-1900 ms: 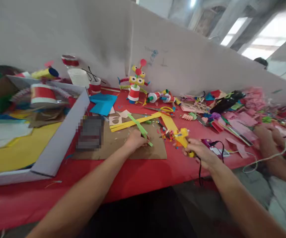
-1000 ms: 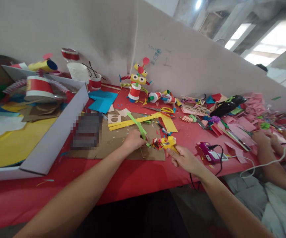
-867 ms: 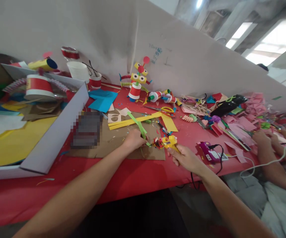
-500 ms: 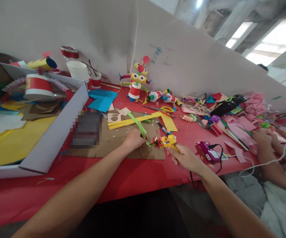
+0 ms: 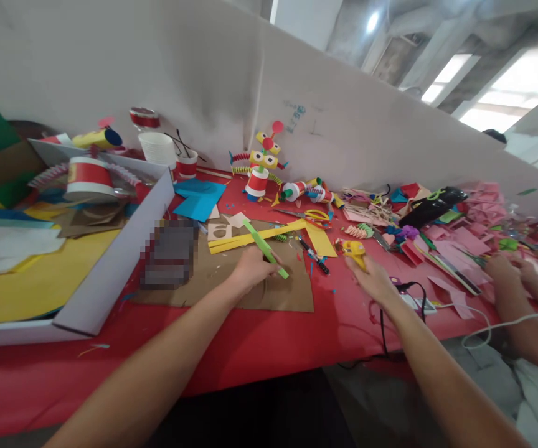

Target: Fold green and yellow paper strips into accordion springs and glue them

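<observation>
My left hand point(image 5: 250, 272) rests on a brown cardboard sheet point(image 5: 231, 280) and pinches the near end of a green paper strip point(image 5: 265, 247) that slants up and away. My right hand point(image 5: 370, 279) grips a small yellow glue gun point(image 5: 355, 251) over the red table point(image 5: 269, 336), to the right of the cardboard; its black cord point(image 5: 383, 323) hangs off the front edge. Long yellow paper strips point(image 5: 250, 234) and a yellow paper piece point(image 5: 321, 239) lie just beyond the green strip.
A white box point(image 5: 110, 261) with coloured paper and cup crafts fills the left. A paper-cup robot figure point(image 5: 258, 169), yellow scissors point(image 5: 314, 215), blue paper point(image 5: 198, 198) and pink scraps point(image 5: 456, 236) lie farther back. Another person's hands point(image 5: 507, 274) work at the right, near a purple glue gun point(image 5: 409, 297).
My right hand has carried the yellow glue gun away from the green strip's end, rightward and farther back. My left hand still holds the strip on the cardboard.
</observation>
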{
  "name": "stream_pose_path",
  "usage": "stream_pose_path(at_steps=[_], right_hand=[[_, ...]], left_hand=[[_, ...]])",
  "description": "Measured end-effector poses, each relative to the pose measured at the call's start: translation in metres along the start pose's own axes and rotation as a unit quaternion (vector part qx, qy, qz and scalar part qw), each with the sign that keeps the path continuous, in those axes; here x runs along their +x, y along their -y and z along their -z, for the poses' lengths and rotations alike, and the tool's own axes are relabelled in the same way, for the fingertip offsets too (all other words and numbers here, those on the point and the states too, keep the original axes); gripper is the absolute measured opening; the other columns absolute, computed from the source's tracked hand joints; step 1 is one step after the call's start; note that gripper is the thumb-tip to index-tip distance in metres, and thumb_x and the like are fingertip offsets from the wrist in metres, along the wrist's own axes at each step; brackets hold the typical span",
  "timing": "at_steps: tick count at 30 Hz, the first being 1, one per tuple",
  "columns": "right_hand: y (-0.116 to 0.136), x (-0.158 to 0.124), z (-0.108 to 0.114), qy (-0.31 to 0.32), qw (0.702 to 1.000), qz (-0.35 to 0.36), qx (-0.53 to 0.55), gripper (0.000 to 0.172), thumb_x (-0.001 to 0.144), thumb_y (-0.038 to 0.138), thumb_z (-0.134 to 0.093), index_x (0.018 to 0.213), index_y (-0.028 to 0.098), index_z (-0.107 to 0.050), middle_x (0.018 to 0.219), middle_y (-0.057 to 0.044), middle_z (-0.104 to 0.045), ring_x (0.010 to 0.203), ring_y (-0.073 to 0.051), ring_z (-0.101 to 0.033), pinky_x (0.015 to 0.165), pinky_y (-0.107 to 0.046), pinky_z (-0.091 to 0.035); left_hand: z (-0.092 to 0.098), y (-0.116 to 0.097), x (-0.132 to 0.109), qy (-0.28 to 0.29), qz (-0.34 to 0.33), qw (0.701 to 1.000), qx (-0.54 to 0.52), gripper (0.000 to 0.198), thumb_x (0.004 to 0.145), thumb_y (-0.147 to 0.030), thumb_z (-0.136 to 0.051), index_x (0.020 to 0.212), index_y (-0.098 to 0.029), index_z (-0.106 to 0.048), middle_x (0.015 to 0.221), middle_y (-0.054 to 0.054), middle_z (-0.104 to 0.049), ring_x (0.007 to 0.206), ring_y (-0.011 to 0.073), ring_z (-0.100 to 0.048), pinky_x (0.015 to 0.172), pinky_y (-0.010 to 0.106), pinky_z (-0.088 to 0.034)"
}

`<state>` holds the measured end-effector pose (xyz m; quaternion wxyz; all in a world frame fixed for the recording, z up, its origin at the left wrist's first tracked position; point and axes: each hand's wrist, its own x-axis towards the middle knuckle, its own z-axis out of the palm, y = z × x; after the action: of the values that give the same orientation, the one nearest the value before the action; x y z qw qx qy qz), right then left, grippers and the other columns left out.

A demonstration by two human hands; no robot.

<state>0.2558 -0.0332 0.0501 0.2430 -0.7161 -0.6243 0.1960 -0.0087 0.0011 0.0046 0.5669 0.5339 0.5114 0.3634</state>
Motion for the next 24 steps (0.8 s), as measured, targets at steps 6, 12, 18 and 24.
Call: stream_pose_path(at_steps=[6,12,18,24], right_hand=[[0.027,-0.032,-0.004,0.137,0.958,0.005,0.251,0.038,0.084,0.054,-0.039,0.086,0.017,-0.050,0.052,0.004,-0.042,0.046,-0.010,-0.036,0.048,-0.024,-0.027],[0.051,-0.045,-0.012,0.195,0.940,0.043,0.276,0.040,0.085,0.056,-0.035,0.084,0.018,-0.049,0.054,0.003,-0.044,0.047,-0.011,-0.036,0.050,-0.026,-0.027],[0.051,-0.045,-0.018,0.203,0.949,0.070,0.230,0.037,0.087,0.053,-0.034,0.082,0.018,-0.047,0.051,0.004,-0.043,0.047,-0.011,-0.038,0.052,-0.027,-0.029],[0.053,-0.046,-0.016,0.199,0.953,0.064,0.219,0.037,0.086,0.054,-0.035,0.080,0.019,-0.046,0.052,0.004,-0.043,0.047,-0.011,-0.040,0.051,-0.027,-0.033]], left_hand=[[0.010,-0.011,-0.003,-0.057,-0.057,0.995,-0.066,0.010,0.061,-0.017,-0.061,0.070,-0.014,-0.064,0.063,0.002,-0.061,0.056,0.0107,-0.054,0.054,0.023,-0.041],[0.011,-0.020,-0.008,-0.062,-0.050,0.993,-0.088,0.010,0.060,-0.017,-0.063,0.070,-0.013,-0.065,0.065,0.003,-0.062,0.056,0.0102,-0.052,0.054,0.023,-0.040],[0.009,-0.016,-0.006,-0.054,-0.063,0.991,-0.103,0.013,0.062,-0.018,-0.063,0.073,-0.013,-0.065,0.069,0.004,-0.064,0.057,0.0100,-0.053,0.053,0.023,-0.039],[0.010,-0.017,-0.006,-0.057,-0.059,0.992,-0.094,0.013,0.063,-0.019,-0.062,0.074,-0.014,-0.066,0.069,0.004,-0.064,0.057,0.0103,-0.053,0.054,0.023,-0.039]])
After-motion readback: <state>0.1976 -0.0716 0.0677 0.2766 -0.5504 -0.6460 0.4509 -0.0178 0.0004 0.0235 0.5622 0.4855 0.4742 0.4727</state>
